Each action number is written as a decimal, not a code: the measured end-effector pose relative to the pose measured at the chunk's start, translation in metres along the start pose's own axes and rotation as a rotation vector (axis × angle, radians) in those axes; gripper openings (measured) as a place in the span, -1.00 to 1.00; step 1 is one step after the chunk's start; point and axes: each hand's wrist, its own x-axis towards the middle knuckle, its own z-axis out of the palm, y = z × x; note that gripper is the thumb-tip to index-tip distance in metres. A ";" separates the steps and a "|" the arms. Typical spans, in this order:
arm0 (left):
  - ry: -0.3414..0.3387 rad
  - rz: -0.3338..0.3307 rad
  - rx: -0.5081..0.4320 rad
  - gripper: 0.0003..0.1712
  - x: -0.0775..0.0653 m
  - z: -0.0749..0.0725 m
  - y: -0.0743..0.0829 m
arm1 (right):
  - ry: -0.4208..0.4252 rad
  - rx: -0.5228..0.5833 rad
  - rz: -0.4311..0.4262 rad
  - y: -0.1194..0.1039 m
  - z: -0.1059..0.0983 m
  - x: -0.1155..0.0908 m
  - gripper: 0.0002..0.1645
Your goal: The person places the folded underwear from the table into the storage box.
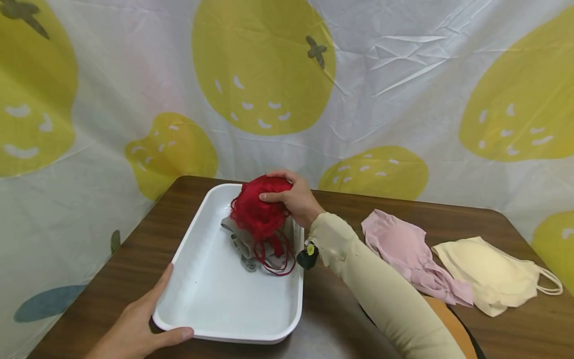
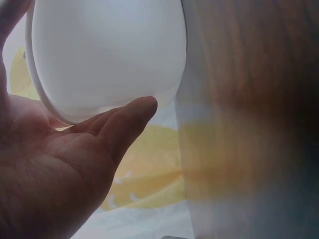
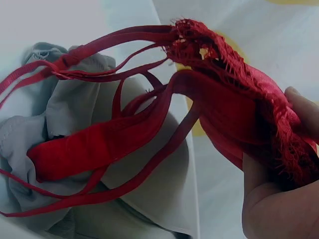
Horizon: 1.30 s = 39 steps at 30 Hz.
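My right hand (image 1: 298,197) grips a red lace-trimmed bra (image 1: 260,204) over the far right part of a white tray (image 1: 215,294). Its thumb lies across the red cup, and the straps (image 3: 144,169) dangle loosely. Under it in the tray is a grey bra (image 1: 242,237), partly covered by the red one. With thumb and fingers spread around the tray's near left corner, my left hand (image 1: 139,319) holds the rim. The left wrist view shows that hand (image 2: 75,154) against the tray's outer wall (image 2: 109,55).
To the right on the wooden table (image 1: 350,299) lie a pink bra (image 1: 399,244) and a cream bra (image 1: 489,269). An orange item with a dark edge (image 1: 448,319) is partly hidden behind the right sleeve. A lemon-print curtain (image 1: 385,99) hangs behind the table.
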 end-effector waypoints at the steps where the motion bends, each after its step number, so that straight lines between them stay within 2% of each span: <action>1: -0.001 0.005 0.004 0.47 0.000 0.000 0.000 | 0.001 -0.005 0.011 0.002 0.001 0.001 -0.36; 5: -0.005 0.006 0.004 0.45 0.000 0.000 -0.001 | 0.012 -0.064 0.043 0.008 0.003 0.003 -0.36; 14: -0.016 -0.021 -0.018 0.46 0.000 0.002 0.002 | 0.055 -0.230 0.005 0.018 0.007 0.008 -0.36; 18: -0.005 -0.001 -0.004 0.46 0.001 0.003 0.000 | 0.060 -0.435 -0.011 0.017 0.006 0.007 -0.37; 24: 0.083 0.088 0.032 0.46 -0.001 0.005 -0.003 | 0.038 -0.863 -0.068 0.008 0.006 0.007 -0.38; 26: 0.080 0.086 0.033 0.46 -0.001 0.005 -0.004 | 0.021 -0.985 -0.083 0.006 0.006 0.007 -0.38; 28: 0.055 0.055 0.031 0.47 0.000 0.005 -0.004 | 0.005 -1.095 -0.089 0.005 0.006 0.006 -0.36; 32: 0.016 0.009 0.024 0.47 0.000 0.004 -0.004 | -0.011 -1.241 -0.060 0.003 0.008 0.004 -0.32; 39: 0.101 0.094 0.033 0.45 -0.001 0.006 -0.005 | 0.006 -1.377 -0.024 0.003 0.010 0.001 -0.30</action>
